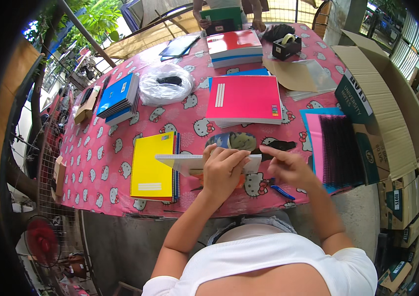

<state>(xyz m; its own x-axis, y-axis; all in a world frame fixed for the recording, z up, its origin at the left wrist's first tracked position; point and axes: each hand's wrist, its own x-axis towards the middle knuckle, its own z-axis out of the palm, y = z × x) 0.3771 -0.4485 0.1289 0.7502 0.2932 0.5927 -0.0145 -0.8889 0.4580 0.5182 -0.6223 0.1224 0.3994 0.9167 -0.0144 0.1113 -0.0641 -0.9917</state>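
Upright on its edge at the front of the table stands a white-paged notebook (185,163), seen along its top edge. My left hand (223,170) is closed over it near the middle, fingers bent over the top. By its right end is my right hand (288,166), slightly blurred, with the index finger stretched toward the notebook's corner and the other fingers loosely bent; I see nothing held in it. Behind the notebook lies a rounded, patterned object (239,141), partly hidden. A blue-handled tool (283,192) lies below my right hand.
A yellow notebook stack (151,165) lies left, a pink stack (244,98) ahead, black spiral coils (340,148) right. Farther off are blue notebooks (118,96), a white plastic-wrapped roll (166,83), red notebooks (234,44) and a tape dispenser (287,47). A cardboard box (387,93) borders the table; another person stands opposite.
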